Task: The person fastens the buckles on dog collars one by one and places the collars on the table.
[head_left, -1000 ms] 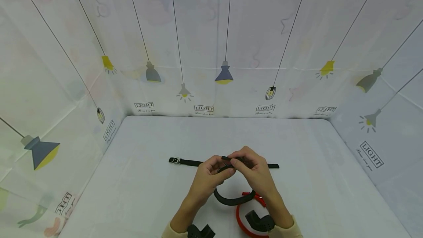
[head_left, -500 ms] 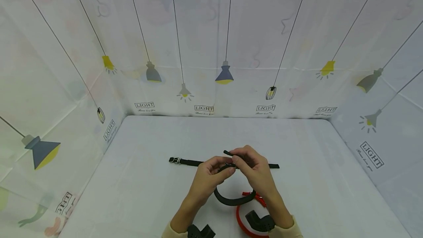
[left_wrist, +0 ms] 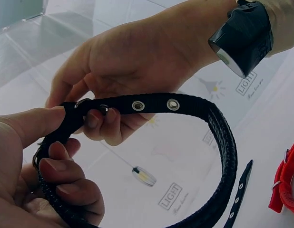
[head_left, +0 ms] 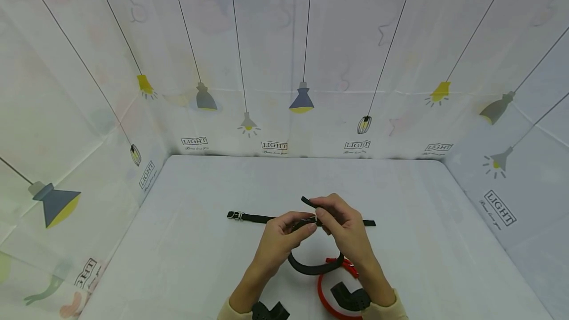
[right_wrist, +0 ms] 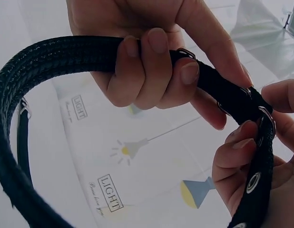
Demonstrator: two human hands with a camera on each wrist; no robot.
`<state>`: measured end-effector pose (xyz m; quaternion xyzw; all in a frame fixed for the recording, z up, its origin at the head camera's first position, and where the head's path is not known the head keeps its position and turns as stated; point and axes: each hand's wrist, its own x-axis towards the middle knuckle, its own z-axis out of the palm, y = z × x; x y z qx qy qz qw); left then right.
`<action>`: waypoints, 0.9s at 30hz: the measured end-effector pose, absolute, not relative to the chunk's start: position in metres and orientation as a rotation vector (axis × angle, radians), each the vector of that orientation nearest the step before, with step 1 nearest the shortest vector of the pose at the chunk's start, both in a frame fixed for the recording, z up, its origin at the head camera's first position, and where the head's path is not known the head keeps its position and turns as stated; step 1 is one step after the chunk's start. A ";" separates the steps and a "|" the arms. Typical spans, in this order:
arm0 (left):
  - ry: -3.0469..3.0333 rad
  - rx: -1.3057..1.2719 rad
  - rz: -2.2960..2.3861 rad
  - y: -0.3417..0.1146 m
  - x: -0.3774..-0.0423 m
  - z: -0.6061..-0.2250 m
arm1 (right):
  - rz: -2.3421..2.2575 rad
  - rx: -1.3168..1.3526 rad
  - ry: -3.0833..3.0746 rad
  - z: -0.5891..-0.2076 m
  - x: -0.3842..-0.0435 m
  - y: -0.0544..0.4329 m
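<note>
A black collar [head_left: 313, 269], bent into a loop, is held between both hands above the table. My left hand [head_left: 280, 238] pinches its buckle end. With thumb and fingers, my right hand [head_left: 344, 221] pinches the strap just beyond the buckle, and the free strap tip [head_left: 306, 201] sticks up past those fingers. In the right wrist view a metal buckle [right_wrist: 268, 118] surrounds the strap between the two hands. Silver eyelets [left_wrist: 138, 105] line the strap in the left wrist view. Fingers partly hide the buckle.
Behind the hands, a second black collar [head_left: 255, 219] lies stretched flat on the white table [head_left: 200, 260], its buckle to the left. A red collar [head_left: 322, 295] lies curled under the right wrist. Black camera mounts [head_left: 348, 300] sit on both wrists.
The strap tip has swung upward and stands out further above the right fingers. My right hand has risen slightly; the left hand keeps nearly the same place on the collar.
</note>
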<state>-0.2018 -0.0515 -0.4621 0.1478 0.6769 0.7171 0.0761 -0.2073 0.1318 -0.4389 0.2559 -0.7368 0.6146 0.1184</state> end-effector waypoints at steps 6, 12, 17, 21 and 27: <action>2.044 0.432 2.199 -0.052 -0.201 -0.461 | 1.802 0.762 -2.144 -0.439 -0.207 0.133; 2.057 0.446 2.181 -0.052 -0.200 -0.459 | 1.812 0.752 -2.161 -0.438 -0.207 0.133; 2.108 0.462 2.160 -0.051 -0.200 -0.461 | 1.805 0.768 -2.180 -0.440 -0.208 0.134; 2.128 0.414 2.169 -0.051 -0.201 -0.462 | 1.801 0.763 -2.193 -0.439 -0.208 0.134; 2.097 0.400 2.191 -0.050 -0.201 -0.461 | 1.796 0.780 -2.184 -0.437 -0.208 0.135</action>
